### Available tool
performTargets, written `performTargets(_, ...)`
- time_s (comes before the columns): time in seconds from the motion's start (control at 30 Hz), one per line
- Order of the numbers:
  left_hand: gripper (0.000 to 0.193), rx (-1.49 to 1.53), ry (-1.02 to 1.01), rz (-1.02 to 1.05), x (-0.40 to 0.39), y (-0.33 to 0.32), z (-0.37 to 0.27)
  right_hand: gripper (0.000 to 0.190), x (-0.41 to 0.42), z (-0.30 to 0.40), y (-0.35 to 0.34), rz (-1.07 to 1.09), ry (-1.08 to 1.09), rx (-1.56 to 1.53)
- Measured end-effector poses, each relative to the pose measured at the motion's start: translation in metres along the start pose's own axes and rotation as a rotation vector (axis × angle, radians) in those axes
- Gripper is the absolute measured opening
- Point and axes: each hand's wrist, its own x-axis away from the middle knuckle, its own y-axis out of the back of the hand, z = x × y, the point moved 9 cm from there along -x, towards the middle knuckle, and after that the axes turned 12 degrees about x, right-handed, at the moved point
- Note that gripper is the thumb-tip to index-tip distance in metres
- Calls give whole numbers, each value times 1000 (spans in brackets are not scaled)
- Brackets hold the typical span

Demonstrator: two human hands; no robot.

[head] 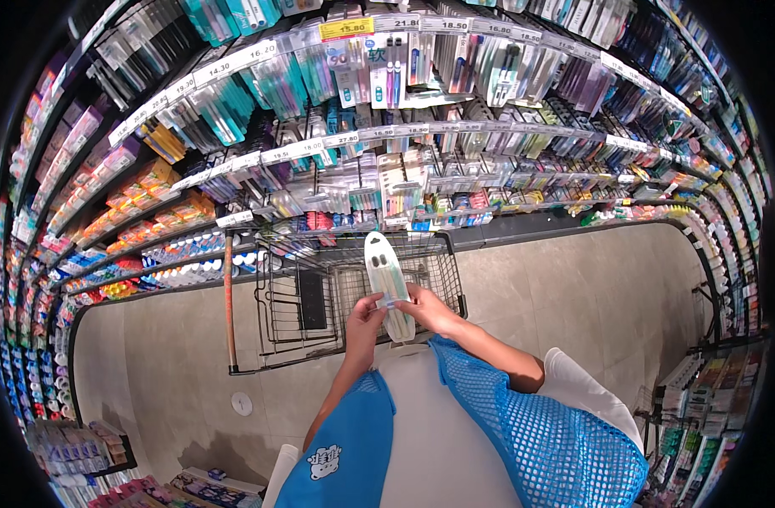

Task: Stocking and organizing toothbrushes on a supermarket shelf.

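Between my two hands is a toothbrush pack (385, 268), a long white-and-clear blister with rounded ends and two dark brush heads near its top. My left hand (364, 317) grips its left edge, with the thumb on the front. On the opposite edge, my right hand (429, 309) pinches the pack with its thumb across the lower half. The pack is tilted slightly, its hanging hole pointing away from me. Beneath and beyond it stands a wire shopping cart (355, 267), whose basket is partly hidden by the pack and my hands.
Shelves of hanging toothbrush packs (387, 70) with price strips curve across the front. Boxed goods (152, 190) fill shelves on the left. The cart's handle (230, 298) is at its left end. A display rack (698, 387) stands at right, on the tiled floor (552, 286).
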Motion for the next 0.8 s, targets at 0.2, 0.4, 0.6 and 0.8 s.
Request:
performTargets(0.2,29,13,-9,18,-1,0,3,43,-4,-14,-2,-2,25,-44)
performTargets(0.4,29,0,-9,12,0,0,2,42,-5,-16,-1,-4,-7,18)
performTargets(0.6,29,-5,-15,-6,-1,3,3,39,-5,-14,0,-5,-36,75)
performTargets(0.8,29,-4,-9,-6,-1,4,4,39,-5,-9,1,-46,72,44)
